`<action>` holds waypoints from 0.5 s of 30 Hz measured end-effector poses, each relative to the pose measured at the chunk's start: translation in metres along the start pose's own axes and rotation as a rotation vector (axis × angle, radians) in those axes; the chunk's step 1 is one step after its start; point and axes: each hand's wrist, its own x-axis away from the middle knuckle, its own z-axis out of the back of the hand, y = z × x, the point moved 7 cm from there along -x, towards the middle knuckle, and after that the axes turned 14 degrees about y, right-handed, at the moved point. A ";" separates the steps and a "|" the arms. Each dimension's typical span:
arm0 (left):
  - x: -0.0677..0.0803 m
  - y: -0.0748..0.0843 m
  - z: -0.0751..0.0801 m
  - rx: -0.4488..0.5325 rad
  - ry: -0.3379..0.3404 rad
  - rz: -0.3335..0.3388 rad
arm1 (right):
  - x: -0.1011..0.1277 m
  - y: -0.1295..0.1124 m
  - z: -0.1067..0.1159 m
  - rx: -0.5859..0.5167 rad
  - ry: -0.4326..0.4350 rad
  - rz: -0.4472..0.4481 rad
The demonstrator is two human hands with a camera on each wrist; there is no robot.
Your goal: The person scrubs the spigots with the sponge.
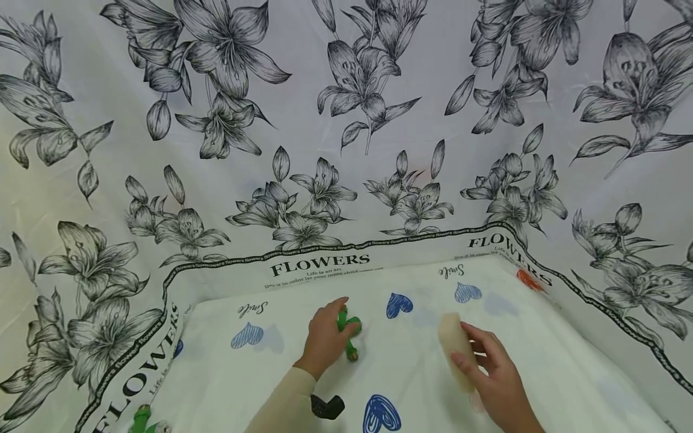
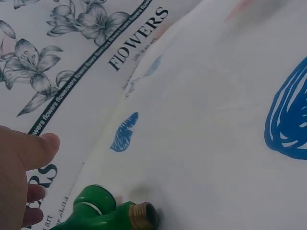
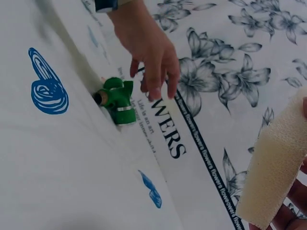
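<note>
A cream porous sponge (image 1: 456, 352) stands tilted in my right hand (image 1: 500, 379), gripped between thumb and fingers. Its rough, open texture shows in the right wrist view, where the sponge (image 3: 276, 167) slants across the right side. My left hand (image 1: 325, 337) hovers beside a green branched hose fitting (image 1: 351, 355) with a brass threaded end. Seen from the right wrist, the left hand (image 3: 151, 55) hangs with loose fingers, apart from the fitting (image 3: 117, 101). At the bottom of the left wrist view, the fitting (image 2: 103, 218) lies below the thumb.
Beside the left sleeve (image 1: 287, 400) lies a black angular piece (image 1: 328, 408), partly covered by it. Another green fitting (image 1: 142, 419) is cut off at the lower left. An orange-red patch (image 1: 530, 280) shows at the right back edge. Flower-printed cloth (image 1: 368, 168) rises behind the white, heart-printed surface (image 1: 411, 385).
</note>
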 end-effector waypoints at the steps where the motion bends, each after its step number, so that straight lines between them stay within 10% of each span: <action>1: -0.002 -0.001 -0.006 -0.008 -0.010 -0.008 | 0.001 0.000 0.000 0.004 0.002 -0.001; 15: -0.004 -0.026 -0.059 -0.255 -0.063 -0.094 | 0.012 0.001 -0.017 0.017 -0.004 -0.074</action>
